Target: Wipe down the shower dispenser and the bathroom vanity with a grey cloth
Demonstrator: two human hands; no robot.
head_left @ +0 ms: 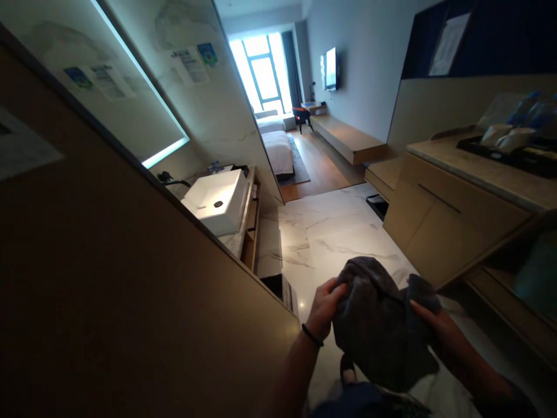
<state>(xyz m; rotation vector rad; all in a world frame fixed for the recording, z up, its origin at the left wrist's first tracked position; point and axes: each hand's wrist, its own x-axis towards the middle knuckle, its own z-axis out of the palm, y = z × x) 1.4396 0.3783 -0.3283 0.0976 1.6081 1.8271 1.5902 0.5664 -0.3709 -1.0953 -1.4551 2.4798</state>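
A dark grey cloth (369,325), perhaps a garment, hangs in loose folds between my two hands above the marble floor. My left hand (324,305), with a black band at the wrist, grips its upper left edge between thumb and fingers. On the other side, my right hand (430,319) pinches a bunched part of the same cloth, thumb on top; its other fingers are hidden behind the fabric. The lower end of the cloth droops in front of my body, and I cannot make out its exact kind.
A white basin (215,203) stands on a counter at left, behind a brown panel (174,313). At right is a wooden cabinet (452,215) with a black tray (509,157) of cups on it. A bin (282,288) stands low near the panel; beds (278,151) are farther back.
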